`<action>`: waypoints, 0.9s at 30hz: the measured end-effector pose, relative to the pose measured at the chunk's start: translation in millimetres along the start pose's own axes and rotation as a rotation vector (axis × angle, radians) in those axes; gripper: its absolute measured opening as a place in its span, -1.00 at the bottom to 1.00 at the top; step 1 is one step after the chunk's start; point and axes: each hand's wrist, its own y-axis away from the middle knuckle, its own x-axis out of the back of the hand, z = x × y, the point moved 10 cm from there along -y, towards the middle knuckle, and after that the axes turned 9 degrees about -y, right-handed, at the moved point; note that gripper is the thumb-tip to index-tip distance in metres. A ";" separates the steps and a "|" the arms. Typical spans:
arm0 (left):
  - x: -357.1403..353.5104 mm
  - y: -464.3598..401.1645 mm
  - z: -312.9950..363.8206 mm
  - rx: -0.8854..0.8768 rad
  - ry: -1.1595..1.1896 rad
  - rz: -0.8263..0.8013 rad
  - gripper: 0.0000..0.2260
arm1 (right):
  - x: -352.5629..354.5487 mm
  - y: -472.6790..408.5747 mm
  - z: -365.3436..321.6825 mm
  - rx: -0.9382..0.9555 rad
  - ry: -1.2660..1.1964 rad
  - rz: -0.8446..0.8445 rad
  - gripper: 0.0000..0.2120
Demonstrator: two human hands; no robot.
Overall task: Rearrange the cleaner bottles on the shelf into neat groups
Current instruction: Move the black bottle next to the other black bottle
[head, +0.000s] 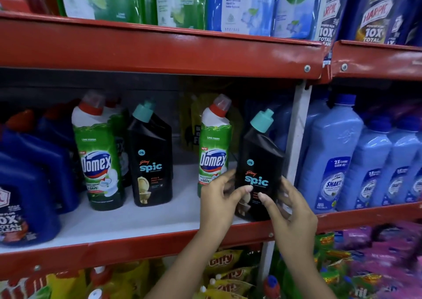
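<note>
Bottles of cleaner are standing on the white shelf (141,225): a green Domex (98,159) beside a black Spic (150,161) at the middle, a second Domex (213,154) farther right, blue jugs (29,184) at the left. Both hands are holding a second Spic bottle (259,161) near the shelf's front right corner, just beside the second Domex; the left hand (219,205) is gripping its left side, the right hand (290,216) its right, thumbs pressing on the label
</note>
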 end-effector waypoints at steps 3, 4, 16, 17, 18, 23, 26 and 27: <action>10.3 4.1 -2.6 -0.018 0.029 0.044 -0.63 | -7.2 1.4 -0.1 -0.004 -0.059 -0.028 -0.44; 15.2 6.6 -2.4 -0.027 0.032 0.057 -0.64 | -10.7 2.9 -1.5 -0.002 -0.081 -0.036 -0.45; 129.8 32.7 1.7 -0.100 -0.087 0.264 -0.59 | -101.1 31.6 -44.7 0.022 -0.271 -0.234 -0.45; 140.1 35.7 0.6 -0.098 -0.095 0.288 -0.58 | -109.7 34.6 -47.5 0.019 -0.291 -0.253 -0.45; 149.5 38.8 0.1 -0.100 -0.112 0.310 -0.56 | -117.8 37.8 -49.7 0.017 -0.310 -0.274 -0.46; 183.3 50.4 -2.7 -0.079 -0.180 0.371 -0.54 | -149.8 50.2 -59.0 0.008 -0.350 -0.349 -0.47; 197.2 55.9 -9.8 -0.059 -0.200 0.416 -0.54 | -163.1 56.4 -61.8 0.016 -0.334 -0.377 -0.49; 200.0 56.8 -11.2 -0.052 -0.203 0.424 -0.53 | -166.2 58.1 -62.3 0.023 -0.325 -0.385 -0.50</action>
